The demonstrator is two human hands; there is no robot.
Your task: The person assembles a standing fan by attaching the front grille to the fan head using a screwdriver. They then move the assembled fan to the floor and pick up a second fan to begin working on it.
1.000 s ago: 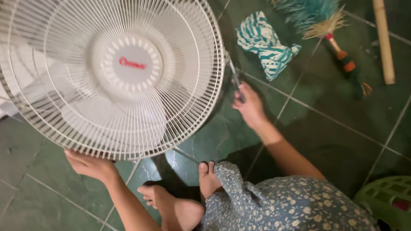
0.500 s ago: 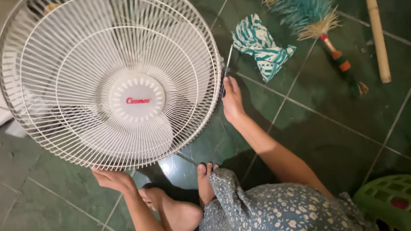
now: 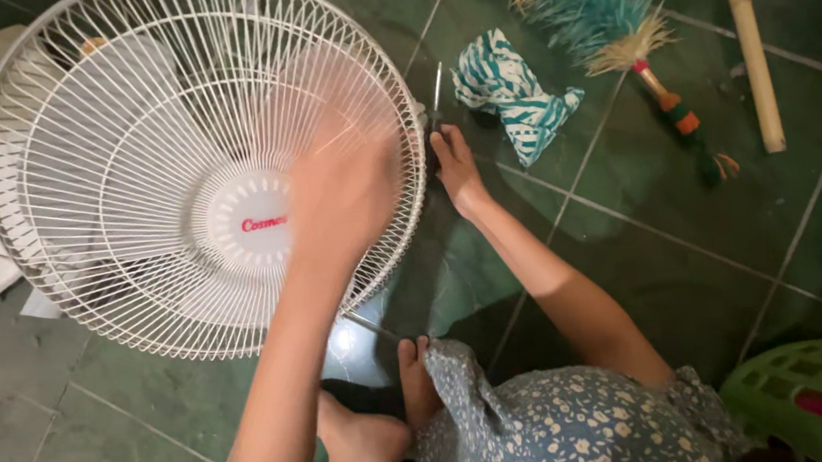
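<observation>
Your left hand (image 3: 342,192), blurred, fingers' state unreadable, braces the fan grille (image 3: 124,168), while right hand (image 3: 455,166) at its 3 o'clock rim grasps a screwdriver (image 3: 436,93).

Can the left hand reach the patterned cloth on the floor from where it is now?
Probably not directly. The left hand is over the fan grille, and the right hand, holding a screwdriver, lies between it and the patterned cloth.
</observation>
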